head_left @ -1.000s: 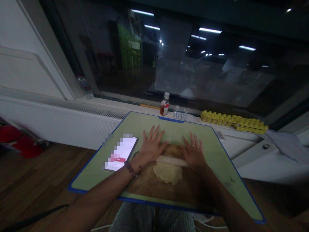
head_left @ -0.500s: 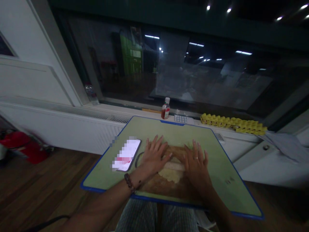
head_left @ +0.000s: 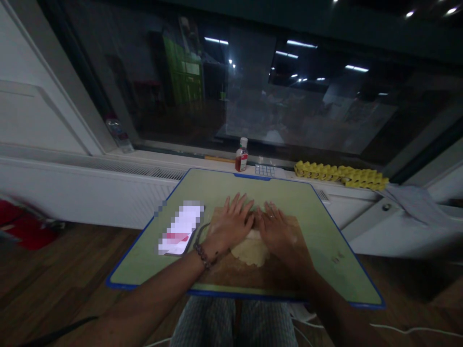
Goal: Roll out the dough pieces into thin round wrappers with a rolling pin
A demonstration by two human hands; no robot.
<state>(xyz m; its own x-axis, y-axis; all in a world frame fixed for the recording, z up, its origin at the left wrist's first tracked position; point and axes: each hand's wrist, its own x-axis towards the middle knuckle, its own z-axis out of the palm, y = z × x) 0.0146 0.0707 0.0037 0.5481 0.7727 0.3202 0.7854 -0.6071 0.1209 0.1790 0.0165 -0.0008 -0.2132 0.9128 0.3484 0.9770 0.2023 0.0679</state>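
Observation:
A sheet of pale dough (head_left: 250, 253) with a ragged near edge lies on a brown wooden board (head_left: 246, 278). Across its far part runs a pale rolling pin (head_left: 253, 234), mostly hidden beneath my hands. My left hand (head_left: 234, 225), a beaded bracelet at its wrist, rests flat on the pin's left part with fingers spread. On the right part lies my right hand (head_left: 275, 232), palm down, fingers stretched forward, a ring on one. The two thumbs almost meet over the middle. Neither hand wraps around the pin.
The board lies on a green folding table (head_left: 325, 270) with a blue rim. Left of it is a lit phone (head_left: 183, 229), partly pixelated. On the windowsill stand a sauce bottle (head_left: 241, 155), a plastic bottle (head_left: 119, 135) and yellow egg trays (head_left: 340, 174).
Both hands have shifted forward along the board with the rolling pin. My right hand has come closer to my left, narrowing the gap between them. The camera view has turned slightly.

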